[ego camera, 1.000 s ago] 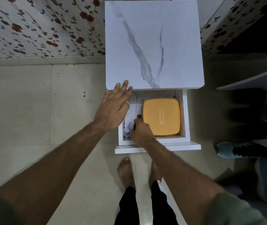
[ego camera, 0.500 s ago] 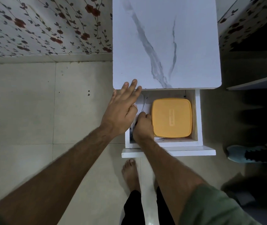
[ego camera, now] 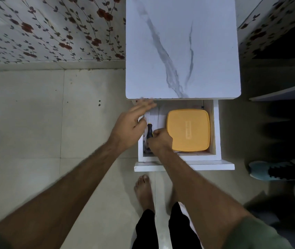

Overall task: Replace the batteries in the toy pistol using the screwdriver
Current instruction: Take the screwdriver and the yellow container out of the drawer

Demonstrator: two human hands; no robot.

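Observation:
A screwdriver (ego camera: 149,130) with a black handle and thin metal shaft stands out of the left part of the open white drawer (ego camera: 217,130). My right hand (ego camera: 160,141) grips its handle, fingers curled round it. My left hand (ego camera: 131,124) hovers with straight fingers over the drawer's left wall, just below the front edge of the marble-patterned table top (ego camera: 182,47). An orange lidded box (ego camera: 188,130) fills the drawer's right side. The toy pistol and batteries are not in view.
The small white table stands against a floral wall (ego camera: 49,29). Several shoes (ego camera: 279,170) lie on the floor to the right. My bare feet (ego camera: 143,189) stand on the tiled floor just in front of the drawer front (ego camera: 184,167).
My right hand has lifted the screwdriver so the black handle now shows above the fist. My left hand has come off the table edge and drawn back slightly.

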